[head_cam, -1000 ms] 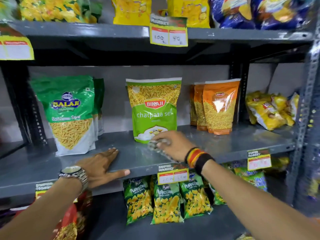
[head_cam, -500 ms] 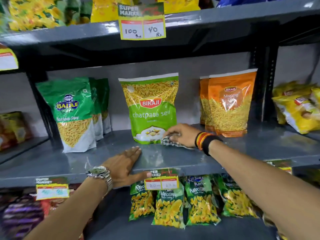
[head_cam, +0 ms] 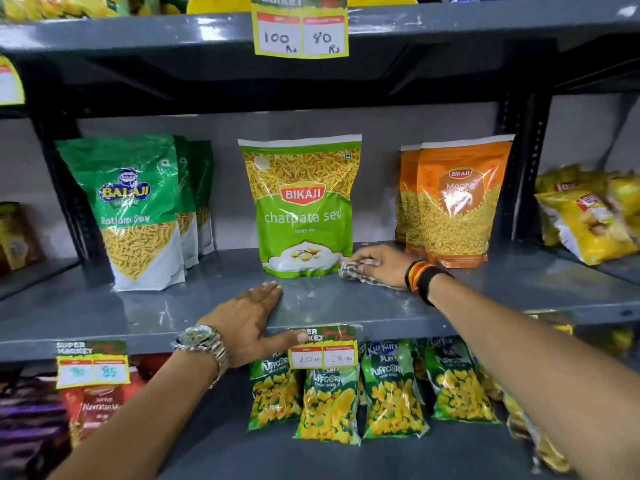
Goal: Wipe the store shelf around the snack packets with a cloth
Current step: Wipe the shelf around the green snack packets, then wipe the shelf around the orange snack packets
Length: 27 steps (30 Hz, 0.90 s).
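While pressing the cloth [head_cam: 353, 271] down under the right hand [head_cam: 377, 263], has travelled from in front of the green Bikaji packet [head_cam: 304, 209] round to its lower right corner, further back on the shelf [head_cam: 502, 289]. Now sits in the gap between that packet and the orange packets [head_cam: 457, 202], cloth just touching or all but touching the green one's base; cannot tell which. Lies palm-down with fingers bent over the bunched, checked rag, pinning it to the grey surface rather than gripping it in a closed fist.

Has hardly shifted on the other side: left hand [head_cam: 249, 320] flat and spread wide on the front of the shelf, thumb hooked over the lip beside the price tag [head_cam: 323, 348], holding nothing, seemingly a brace for the reach.

Means, most likely, the front strip before the green packet is done and the stroke is working into the lane between packets. Leaves the back of that gap, the stretch towards the Balaji packets [head_cam: 135, 209] and the area right of the orange ones probably still to wipe. Risks nudging or toppling either upright packet in so narrow a lane.
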{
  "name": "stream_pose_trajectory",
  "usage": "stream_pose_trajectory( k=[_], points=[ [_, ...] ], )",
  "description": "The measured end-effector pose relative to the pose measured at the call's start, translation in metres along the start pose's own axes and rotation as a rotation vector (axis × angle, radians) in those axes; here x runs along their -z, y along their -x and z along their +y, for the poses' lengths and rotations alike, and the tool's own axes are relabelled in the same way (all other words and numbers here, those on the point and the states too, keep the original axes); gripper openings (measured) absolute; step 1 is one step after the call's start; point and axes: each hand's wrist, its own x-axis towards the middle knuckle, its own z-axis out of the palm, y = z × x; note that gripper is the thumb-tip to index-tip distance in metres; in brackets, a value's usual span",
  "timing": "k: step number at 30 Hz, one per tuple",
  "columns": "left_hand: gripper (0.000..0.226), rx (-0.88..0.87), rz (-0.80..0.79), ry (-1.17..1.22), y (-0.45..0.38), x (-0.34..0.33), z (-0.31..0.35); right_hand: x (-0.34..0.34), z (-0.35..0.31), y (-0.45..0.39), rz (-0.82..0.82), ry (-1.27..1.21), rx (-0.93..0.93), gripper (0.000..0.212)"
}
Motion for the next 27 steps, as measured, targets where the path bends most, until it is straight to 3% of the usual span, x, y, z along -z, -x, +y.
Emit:
stream_pose_trajectory(
  k=[7,13,15,21,27],
  points=[
    [0.117,-0.008,0.009,-0.007,0.003,0.003,0.002,-0.002,-0.027,0.070,-0.137,-0.113,0.109,0.027],
    [0.130,-0.004,-0.031,0.004,0.003,0.004,0.003,0.016,0.007,0.046,0.131,-0.022,-0.049,0.025],
    [0.133,0.000,-0.024,0.002,0.004,0.003,0.004,0.004,0.006,0.054,0.092,0.028,-0.057,0.027],
    [0.114,-0.011,-0.058,0.006,0.007,0.009,0.011,0.008,-0.036,0.115,-0.083,-0.058,0.126,0.026],
    [0.113,-0.140,-0.048,-0.031,-0.018,0.013,0.047,0.041,-0.005,0.049,0.264,-0.157,-0.022,0.025]
  ],
)
